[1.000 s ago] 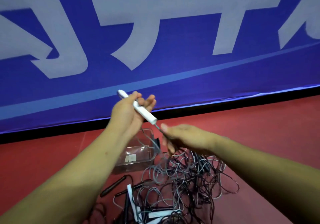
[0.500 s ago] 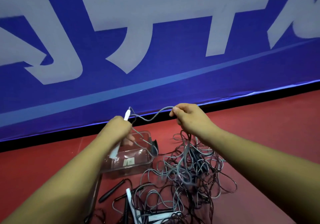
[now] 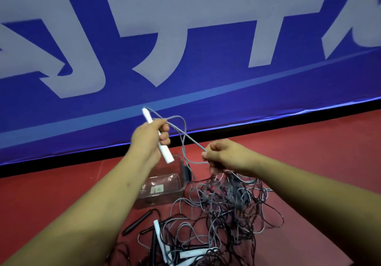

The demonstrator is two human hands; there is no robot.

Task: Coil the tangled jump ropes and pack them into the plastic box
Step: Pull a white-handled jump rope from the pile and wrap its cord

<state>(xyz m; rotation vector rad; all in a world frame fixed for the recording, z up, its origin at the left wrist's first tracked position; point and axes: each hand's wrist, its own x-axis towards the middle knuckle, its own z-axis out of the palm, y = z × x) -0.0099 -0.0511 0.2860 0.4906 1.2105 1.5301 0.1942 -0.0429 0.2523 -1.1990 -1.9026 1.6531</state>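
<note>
My left hand (image 3: 151, 140) grips a white jump-rope handle (image 3: 167, 157), held upright and tilted, with a loop of grey rope (image 3: 182, 130) over the fingers. My right hand (image 3: 222, 155) pinches the same grey rope a little lower and to the right. From there the rope drops into a tangled pile of grey and black ropes (image 3: 226, 210) on the red floor. A clear plastic box (image 3: 162, 189) stands on the floor below my left hand, left of the pile.
Loose handles lie in the pile's near side: a black handle (image 3: 137, 222) and white handles (image 3: 159, 237). A blue banner with large white characters (image 3: 185, 49) runs across behind, its black base (image 3: 268, 125) meeting the red floor (image 3: 319, 173).
My left hand has risen and turned the white handle upright, with a rope loop now laid over it. My right hand has dropped lower and further right along the grey rope.
</note>
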